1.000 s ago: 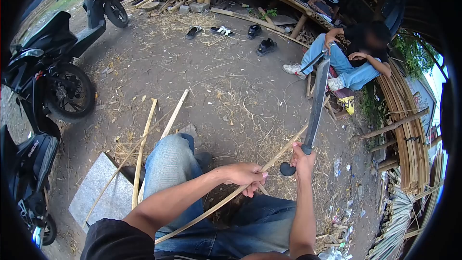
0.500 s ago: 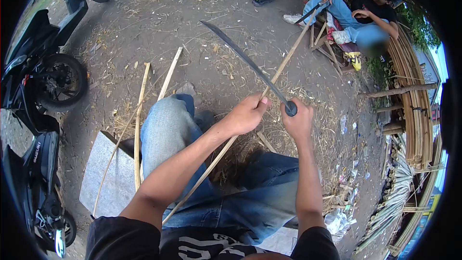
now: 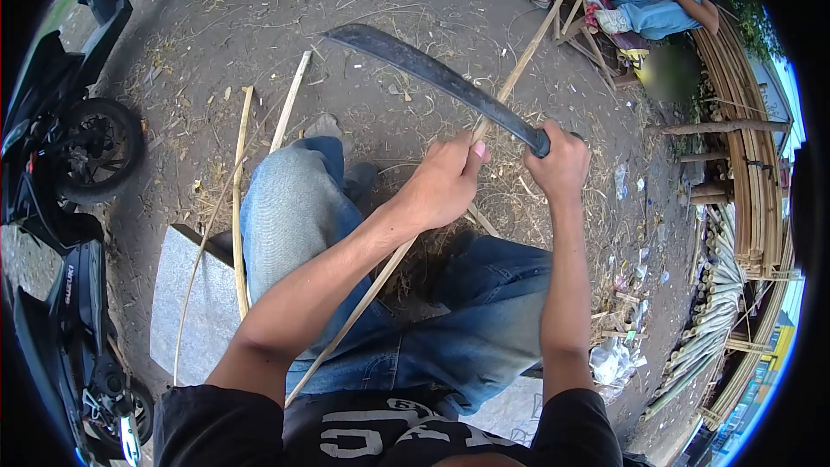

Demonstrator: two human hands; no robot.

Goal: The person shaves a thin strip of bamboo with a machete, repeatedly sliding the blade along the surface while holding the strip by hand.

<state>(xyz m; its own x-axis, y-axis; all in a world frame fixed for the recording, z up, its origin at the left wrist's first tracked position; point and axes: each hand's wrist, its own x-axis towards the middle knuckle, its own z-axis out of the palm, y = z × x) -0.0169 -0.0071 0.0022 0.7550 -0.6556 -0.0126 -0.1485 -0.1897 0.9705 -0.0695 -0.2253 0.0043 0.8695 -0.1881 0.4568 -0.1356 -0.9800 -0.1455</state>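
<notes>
My left hand is closed around a long, narrow bamboo strip, which slants from beside my hip up toward the far right. In my right hand is the handle of a machete. Its dark, curved blade points to the upper left, broad side showing, and crosses over the strip just beyond my left fingers. Both hands are above the ground between my knees, a short gap apart.
Other bamboo strips lean by my left knee, beside a grey slab. Motorcycles stand at left. A seated person holds a blade at upper right. Bamboo bundles lie along the right; a plastic bag lies near my right arm.
My right hand has moved up and to the right, and the machete has rolled so its broad side shows. The left hand keeps its grip on the strip. The whole view has shifted.
</notes>
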